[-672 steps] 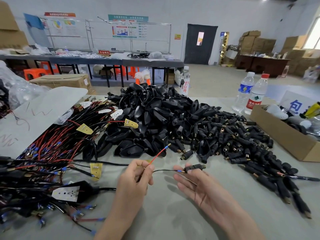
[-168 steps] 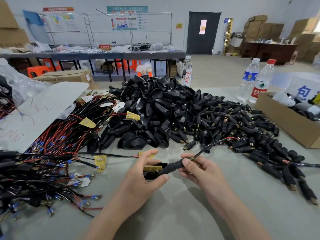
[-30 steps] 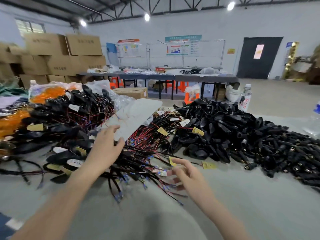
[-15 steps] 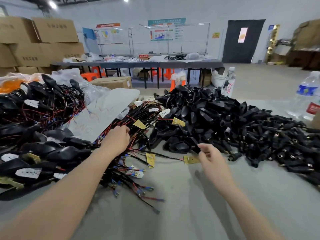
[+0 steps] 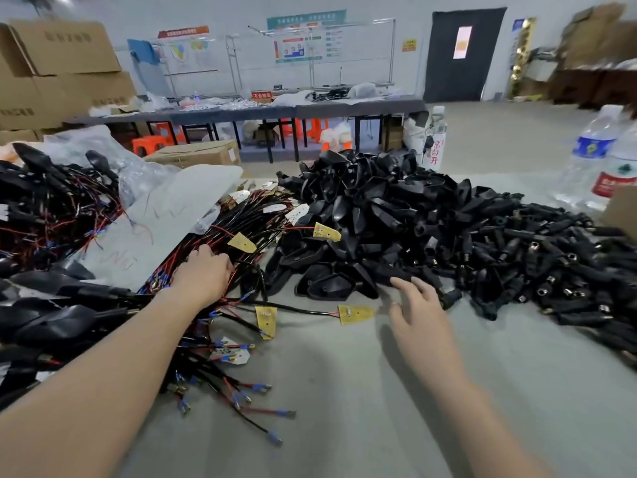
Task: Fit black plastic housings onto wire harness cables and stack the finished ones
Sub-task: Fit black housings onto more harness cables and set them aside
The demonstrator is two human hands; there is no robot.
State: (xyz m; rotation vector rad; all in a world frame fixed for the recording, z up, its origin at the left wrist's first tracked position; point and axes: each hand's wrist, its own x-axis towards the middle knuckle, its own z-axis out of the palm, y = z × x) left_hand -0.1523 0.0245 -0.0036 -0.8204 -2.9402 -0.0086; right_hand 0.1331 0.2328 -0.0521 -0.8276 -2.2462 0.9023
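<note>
A tangled bundle of wire harness cables (image 5: 248,225), red and black with yellow tags, lies left of centre. My left hand (image 5: 203,274) reaches into it, fingers curled around cables. One loose cable with a yellow board (image 5: 355,313) lies on the table between my hands. My right hand (image 5: 417,312) hovers open with fingers spread, just right of that board and near a black housing (image 5: 331,286) at the foot of the big housing pile (image 5: 365,205). Finished harnesses with housings are stacked at the far left (image 5: 44,312).
A heap of small black connectors (image 5: 537,260) spreads to the right. Two water bottles (image 5: 593,160) and a cardboard box corner (image 5: 622,208) stand at the right edge. A white foam sheet (image 5: 162,215) leans behind the cables. Bare grey tabletop (image 5: 344,408) lies before me.
My left hand left the finished stack and closed on the cable bundle. My right hand moved right toward the housings. The view swung right and down.
</note>
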